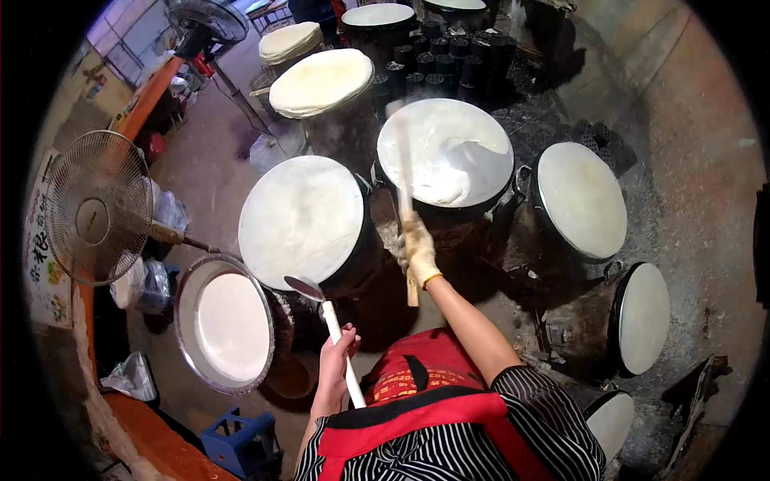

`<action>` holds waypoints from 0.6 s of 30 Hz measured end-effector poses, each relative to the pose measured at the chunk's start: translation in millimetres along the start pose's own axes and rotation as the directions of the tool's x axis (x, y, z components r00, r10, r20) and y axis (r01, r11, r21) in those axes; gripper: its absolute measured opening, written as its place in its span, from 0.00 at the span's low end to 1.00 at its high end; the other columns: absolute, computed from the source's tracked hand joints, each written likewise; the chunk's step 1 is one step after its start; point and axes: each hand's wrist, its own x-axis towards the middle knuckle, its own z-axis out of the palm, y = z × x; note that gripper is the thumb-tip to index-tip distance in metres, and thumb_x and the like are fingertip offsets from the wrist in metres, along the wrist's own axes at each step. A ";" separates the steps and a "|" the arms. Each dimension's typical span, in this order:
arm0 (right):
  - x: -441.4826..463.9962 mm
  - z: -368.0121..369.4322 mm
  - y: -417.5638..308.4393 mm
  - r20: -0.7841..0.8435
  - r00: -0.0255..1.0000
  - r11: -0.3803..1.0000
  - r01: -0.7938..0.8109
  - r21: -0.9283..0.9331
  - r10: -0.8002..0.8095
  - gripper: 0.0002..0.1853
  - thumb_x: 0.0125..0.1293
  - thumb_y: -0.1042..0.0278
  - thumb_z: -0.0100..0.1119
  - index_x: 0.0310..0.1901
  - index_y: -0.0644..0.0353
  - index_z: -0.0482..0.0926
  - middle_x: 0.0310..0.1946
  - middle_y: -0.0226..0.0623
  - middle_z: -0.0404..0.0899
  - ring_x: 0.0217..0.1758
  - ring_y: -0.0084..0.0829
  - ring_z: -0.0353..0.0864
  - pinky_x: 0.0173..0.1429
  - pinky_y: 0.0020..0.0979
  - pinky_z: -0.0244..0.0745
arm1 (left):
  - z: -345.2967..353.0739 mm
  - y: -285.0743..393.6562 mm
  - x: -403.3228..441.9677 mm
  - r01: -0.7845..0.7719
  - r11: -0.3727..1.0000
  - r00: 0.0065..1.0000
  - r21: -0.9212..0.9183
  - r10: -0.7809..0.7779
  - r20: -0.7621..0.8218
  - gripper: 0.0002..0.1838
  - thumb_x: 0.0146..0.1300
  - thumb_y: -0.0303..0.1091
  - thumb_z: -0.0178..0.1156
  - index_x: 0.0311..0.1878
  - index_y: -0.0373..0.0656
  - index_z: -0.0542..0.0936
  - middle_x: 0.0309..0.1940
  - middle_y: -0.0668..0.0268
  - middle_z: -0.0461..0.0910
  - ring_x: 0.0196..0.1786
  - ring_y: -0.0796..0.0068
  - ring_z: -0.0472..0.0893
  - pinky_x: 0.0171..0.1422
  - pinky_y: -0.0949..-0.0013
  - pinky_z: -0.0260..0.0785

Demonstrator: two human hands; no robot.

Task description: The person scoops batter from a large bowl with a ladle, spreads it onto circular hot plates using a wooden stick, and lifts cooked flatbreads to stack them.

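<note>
Grey floor (204, 140) lies below. Left hand (338, 353) clasps a ladle (331, 318); gloved right hand (418, 252) grips a wooden-handled tool (406, 196), best swept evenly across the griddle (483, 170) ahead.

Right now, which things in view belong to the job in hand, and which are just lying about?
In the job, it seems:
white-handled ladle, in the left hand
wooden tool, in the gloved right hand
griddle with pale mixture, nearest the tool
metal basin of pale liquid

Probably just about:
blue stool
nearer fan
far fan
stacked black cylinders, though perhaps fuel
</note>
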 end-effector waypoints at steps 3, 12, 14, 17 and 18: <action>-12.3 -55.0 2.1 0.057 0.993 0.960 0.116 -0.256 -0.105 0.23 0.68 0.58 0.43 0.65 0.40 0.59 0.17 0.23 0.65 0.11 0.17 0.59 0.11 0.22 0.57 | 14.9 -1.5 5.1 -0.024 1.000 1.000 -0.001 0.024 0.009 0.12 0.62 0.30 0.54 0.46 0.35 0.72 0.37 0.66 0.76 0.38 0.79 0.75 0.45 0.76 0.68; -19.2 -124.4 -79.5 -0.035 0.999 0.988 0.025 0.154 -0.020 0.17 0.58 0.54 0.51 0.48 0.45 0.67 0.14 0.30 0.67 0.07 0.24 0.56 0.09 0.26 0.52 | 80.8 -12.3 14.0 -0.014 0.999 1.000 0.032 0.013 0.028 0.07 0.60 0.32 0.57 0.37 0.40 0.74 0.39 0.67 0.76 0.41 0.79 0.75 0.48 0.75 0.66; -17.3 -132.7 -70.1 0.076 0.997 0.962 -0.010 -0.271 0.032 0.15 0.62 0.55 0.48 0.51 0.39 0.68 0.15 0.31 0.68 0.08 0.27 0.59 0.10 0.27 0.52 | 101.0 -11.7 16.7 -0.011 0.999 0.999 0.043 0.009 0.044 0.07 0.60 0.32 0.57 0.38 0.40 0.74 0.40 0.67 0.76 0.41 0.79 0.75 0.48 0.75 0.66; -27.6 -189.9 -87.9 0.001 0.998 0.921 -0.057 -0.384 0.062 0.15 0.62 0.53 0.50 0.52 0.36 0.68 0.14 0.31 0.68 0.06 0.27 0.58 0.09 0.29 0.52 | 124.6 -13.6 20.8 -0.041 0.999 0.998 0.003 0.041 0.040 0.09 0.60 0.31 0.58 0.42 0.39 0.73 0.32 0.69 0.75 0.36 0.81 0.75 0.44 0.79 0.67; -28.3 -207.6 -105.6 -0.024 0.997 0.954 -0.072 -0.291 0.068 0.13 0.62 0.51 0.49 0.49 0.32 0.68 0.15 0.32 0.70 0.06 0.27 0.58 0.09 0.29 0.51 | 130.7 -17.6 24.3 -0.054 0.999 0.997 -0.004 0.054 0.046 0.09 0.60 0.31 0.57 0.42 0.38 0.73 0.32 0.69 0.75 0.36 0.81 0.75 0.44 0.79 0.67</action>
